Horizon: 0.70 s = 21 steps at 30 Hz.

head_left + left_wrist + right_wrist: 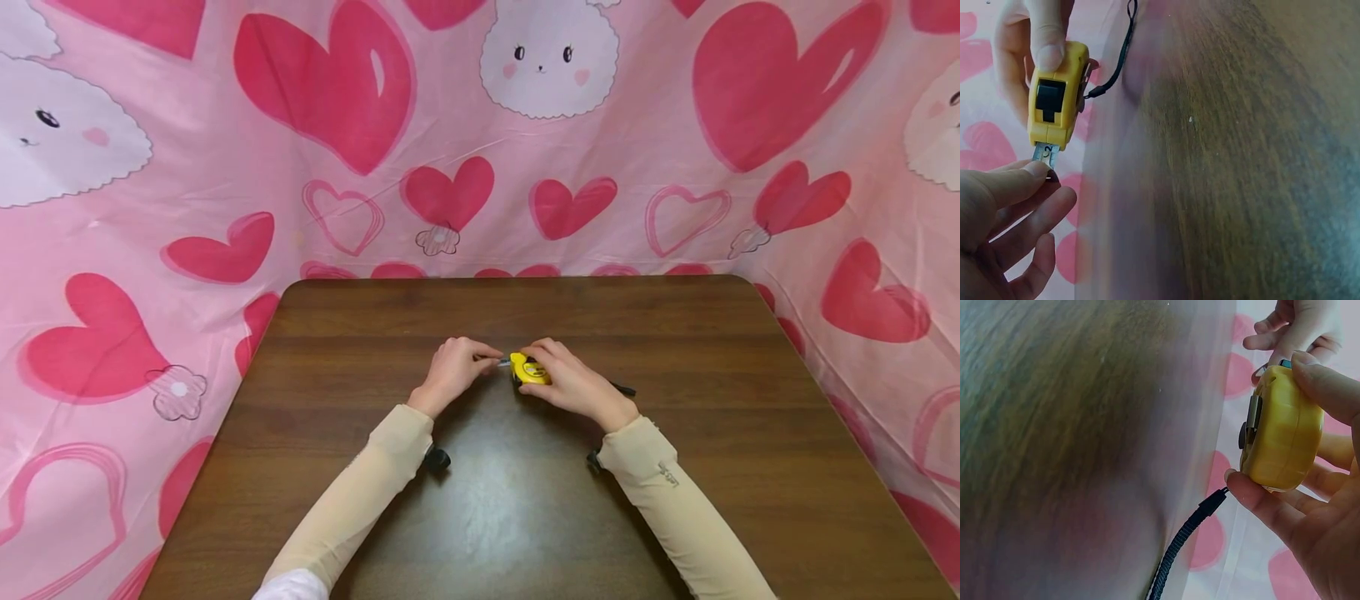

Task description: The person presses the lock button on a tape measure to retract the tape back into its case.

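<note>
A yellow tape measure (pixel 531 369) is held above the brown table in my right hand (pixel 573 379), whose thumb and fingers grip its case. My left hand (pixel 455 371) pinches the end of the metal blade (pixel 1045 154) between thumb and forefinger. Only a short length of blade shows outside the case. A black lock button (pixel 1050 97) sits on the case face in the left wrist view. From the case hangs a black wrist strap (pixel 1186 540), and a metal belt clip (pixel 1253 412) lies along one side.
The brown wooden table (pixel 480 517) has rounded far corners. Pink cloth (pixel 517 225) printed with hearts and white faces hangs behind it and on both sides. Small black cameras (pixel 437 460) are strapped at the wrists, over beige sleeves (pixel 360 492).
</note>
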Each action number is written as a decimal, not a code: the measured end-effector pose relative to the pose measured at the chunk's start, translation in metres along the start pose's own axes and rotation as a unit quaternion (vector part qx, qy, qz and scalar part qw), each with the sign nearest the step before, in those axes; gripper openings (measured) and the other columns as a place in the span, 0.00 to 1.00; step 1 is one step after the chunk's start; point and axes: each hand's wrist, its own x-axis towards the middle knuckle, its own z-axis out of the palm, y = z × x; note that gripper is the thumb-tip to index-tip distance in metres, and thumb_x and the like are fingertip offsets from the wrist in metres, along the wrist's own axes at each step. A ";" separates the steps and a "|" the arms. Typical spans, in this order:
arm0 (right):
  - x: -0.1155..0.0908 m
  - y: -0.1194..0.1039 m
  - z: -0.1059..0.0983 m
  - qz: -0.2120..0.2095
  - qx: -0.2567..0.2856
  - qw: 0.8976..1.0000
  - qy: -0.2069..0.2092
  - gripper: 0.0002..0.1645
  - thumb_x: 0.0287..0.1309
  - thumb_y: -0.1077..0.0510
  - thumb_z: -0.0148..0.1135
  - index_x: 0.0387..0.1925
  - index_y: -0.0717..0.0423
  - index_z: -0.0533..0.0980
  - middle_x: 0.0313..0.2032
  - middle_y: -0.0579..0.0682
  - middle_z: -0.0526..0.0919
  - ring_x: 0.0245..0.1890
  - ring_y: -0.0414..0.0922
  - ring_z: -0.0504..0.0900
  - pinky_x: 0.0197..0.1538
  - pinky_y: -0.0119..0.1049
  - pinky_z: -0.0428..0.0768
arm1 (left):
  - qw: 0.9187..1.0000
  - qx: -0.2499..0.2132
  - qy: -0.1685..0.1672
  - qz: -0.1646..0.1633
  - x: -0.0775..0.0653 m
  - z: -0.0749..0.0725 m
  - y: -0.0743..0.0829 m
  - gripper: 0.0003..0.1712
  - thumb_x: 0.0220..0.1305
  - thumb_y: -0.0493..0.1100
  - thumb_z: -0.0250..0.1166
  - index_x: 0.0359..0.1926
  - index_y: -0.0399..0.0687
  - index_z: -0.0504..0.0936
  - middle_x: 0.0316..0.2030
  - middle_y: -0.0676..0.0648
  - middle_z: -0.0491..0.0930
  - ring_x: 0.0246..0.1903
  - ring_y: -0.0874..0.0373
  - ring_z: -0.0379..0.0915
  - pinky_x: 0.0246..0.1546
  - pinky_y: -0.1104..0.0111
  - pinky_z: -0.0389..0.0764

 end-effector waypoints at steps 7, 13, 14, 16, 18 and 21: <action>0.001 -0.002 0.001 -0.002 0.002 1.000 -0.005 0.39 0.61 0.48 0.76 0.67 0.60 0.74 0.59 0.55 0.76 0.55 0.50 0.75 0.63 0.50 0.78 | 1.000 0.012 0.001 0.010 0.001 0.003 0.001 0.10 0.68 0.43 0.72 0.48 0.50 0.93 0.30 0.51 0.90 0.24 0.64 0.77 0.30 0.68 0.78; 0.000 -0.003 0.001 -0.005 0.003 1.000 -0.006 0.38 0.61 0.48 0.76 0.67 0.60 0.74 0.59 0.55 0.76 0.55 0.49 0.75 0.63 0.49 0.78 | 1.000 0.014 -0.003 0.009 0.001 0.005 0.004 0.10 0.68 0.43 0.72 0.48 0.51 0.93 0.29 0.52 0.89 0.23 0.64 0.76 0.29 0.68 0.77; 0.000 -0.003 0.002 -0.006 0.004 1.000 -0.006 0.38 0.61 0.48 0.76 0.67 0.60 0.74 0.59 0.55 0.76 0.55 0.49 0.75 0.63 0.49 0.79 | 1.000 0.012 -0.004 0.008 0.001 0.005 0.004 0.10 0.68 0.43 0.72 0.48 0.51 0.93 0.29 0.52 0.89 0.23 0.64 0.76 0.29 0.68 0.77; 0.000 -0.003 0.002 -0.006 0.006 1.000 -0.006 0.38 0.61 0.48 0.76 0.67 0.59 0.74 0.59 0.54 0.76 0.55 0.49 0.75 0.63 0.49 0.78 | 1.000 0.010 -0.004 0.006 0.001 0.006 0.004 0.10 0.68 0.43 0.72 0.49 0.51 0.93 0.29 0.52 0.89 0.23 0.63 0.76 0.30 0.68 0.77; 0.000 -0.002 0.003 -0.008 0.007 1.000 -0.006 0.37 0.61 0.49 0.76 0.66 0.59 0.74 0.59 0.54 0.76 0.55 0.48 0.75 0.63 0.49 0.79 | 1.000 0.011 -0.003 0.007 0.001 0.007 0.004 0.11 0.68 0.43 0.72 0.49 0.51 0.93 0.28 0.52 0.88 0.23 0.63 0.76 0.30 0.68 0.78; 0.000 -0.002 0.004 -0.009 0.008 1.000 -0.006 0.37 0.61 0.49 0.76 0.66 0.59 0.74 0.59 0.54 0.76 0.54 0.48 0.75 0.62 0.48 0.78 | 1.000 0.011 -0.003 0.012 0.001 0.009 0.003 0.11 0.69 0.42 0.71 0.49 0.50 0.93 0.29 0.53 0.88 0.23 0.64 0.76 0.32 0.68 0.79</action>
